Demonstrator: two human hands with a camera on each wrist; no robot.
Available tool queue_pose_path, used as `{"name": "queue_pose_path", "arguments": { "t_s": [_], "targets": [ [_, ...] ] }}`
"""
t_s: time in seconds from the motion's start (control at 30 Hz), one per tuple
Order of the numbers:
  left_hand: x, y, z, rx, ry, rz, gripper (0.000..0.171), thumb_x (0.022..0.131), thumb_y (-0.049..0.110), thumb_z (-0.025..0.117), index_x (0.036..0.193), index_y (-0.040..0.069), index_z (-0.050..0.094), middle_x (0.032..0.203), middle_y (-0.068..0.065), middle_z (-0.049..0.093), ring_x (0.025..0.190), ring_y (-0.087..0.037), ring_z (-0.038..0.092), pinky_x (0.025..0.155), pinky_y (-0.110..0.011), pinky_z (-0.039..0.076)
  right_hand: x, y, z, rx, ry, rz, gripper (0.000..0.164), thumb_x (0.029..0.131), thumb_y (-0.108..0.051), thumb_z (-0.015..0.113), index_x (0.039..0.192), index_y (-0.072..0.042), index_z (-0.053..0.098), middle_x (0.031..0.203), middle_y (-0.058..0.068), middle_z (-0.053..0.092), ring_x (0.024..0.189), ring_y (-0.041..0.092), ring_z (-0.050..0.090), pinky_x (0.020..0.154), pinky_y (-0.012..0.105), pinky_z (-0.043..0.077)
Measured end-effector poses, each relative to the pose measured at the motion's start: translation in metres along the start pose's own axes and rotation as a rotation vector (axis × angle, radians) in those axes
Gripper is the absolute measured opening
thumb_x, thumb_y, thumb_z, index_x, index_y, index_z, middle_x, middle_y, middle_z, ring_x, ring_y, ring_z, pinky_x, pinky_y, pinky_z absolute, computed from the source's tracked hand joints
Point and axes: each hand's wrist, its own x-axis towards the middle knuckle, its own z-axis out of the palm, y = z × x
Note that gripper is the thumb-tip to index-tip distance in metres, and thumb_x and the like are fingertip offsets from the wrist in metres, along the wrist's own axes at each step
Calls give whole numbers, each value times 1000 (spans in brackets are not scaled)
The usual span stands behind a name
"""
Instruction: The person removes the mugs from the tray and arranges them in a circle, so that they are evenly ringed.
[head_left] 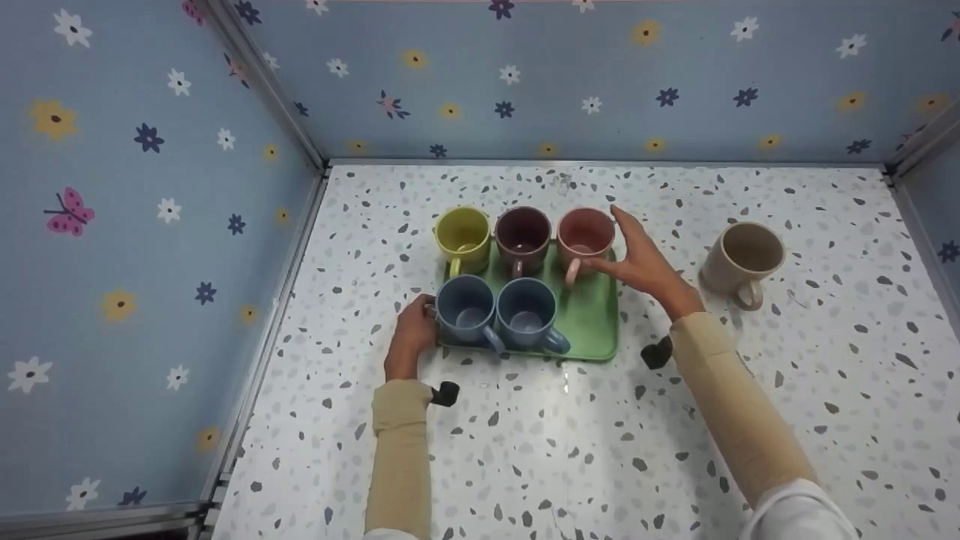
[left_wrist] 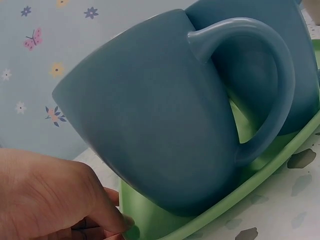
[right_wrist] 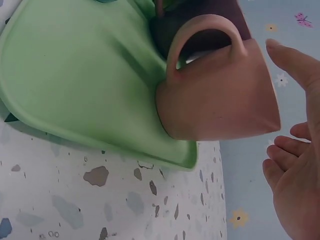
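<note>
A green tray [head_left: 592,330] bears several mugs. In the back row stand a yellow mug [head_left: 463,232], a dark maroon mug [head_left: 523,232] and a pink mug [head_left: 585,229]. Two blue mugs stand in front, the left blue mug [head_left: 466,307] and the right blue mug [head_left: 527,311]. My left hand [head_left: 415,328] pinches the tray's left rim, thumb on top, as the left wrist view shows; its other fingers are partly hidden. Beside the pink mug, my right hand [head_left: 641,259] is spread, thumb near the handle; the right wrist view shows a gap between hand and mug.
To the right of the tray, a beige mug [head_left: 731,266] stands on the speckled tabletop [head_left: 525,450]. Flower-patterned panels [head_left: 480,82] rise behind the table and at both sides.
</note>
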Motion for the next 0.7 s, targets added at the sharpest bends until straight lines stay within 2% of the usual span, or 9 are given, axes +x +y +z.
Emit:
{"name": "queue_pose_path", "arguments": {
  "t_s": [0.3,0.43,0.53,0.7],
  "targets": [
    [0,-1,0,-5,10,-5,36,92,2,40,124,4,56,106,-17,62,101,-30,55,91,-42,43,7,-3,11,42,-18,21,113,73,-49,79,154,-9,10,160,13,13,147,30,14,116,51,16],
    [0,-1,-1,-8,0,-5,35,95,5,38,126,4,55,114,-17,62,107,-30,55,95,-43,42,12,-2,15,74,-11,21,116,71,-47,80,154,-8,8,159,14,15,146,29,17,116,49,17],
    [1,-1,-1,-9,-4,-8,35,96,6,37,126,5,55,117,-17,62,109,-30,55,96,-43,42,15,-2,17,85,9,20,116,71,-45,82,153,-6,10,157,16,19,144,30,22,115,48,21],
    [1,0,1,-17,-4,-24,37,93,3,37,126,6,56,109,-17,62,101,-28,55,93,-42,43,16,-5,18,99,57,25,110,70,-42,83,150,-2,20,151,19,32,139,32,32,113,48,26]
  ]
}}
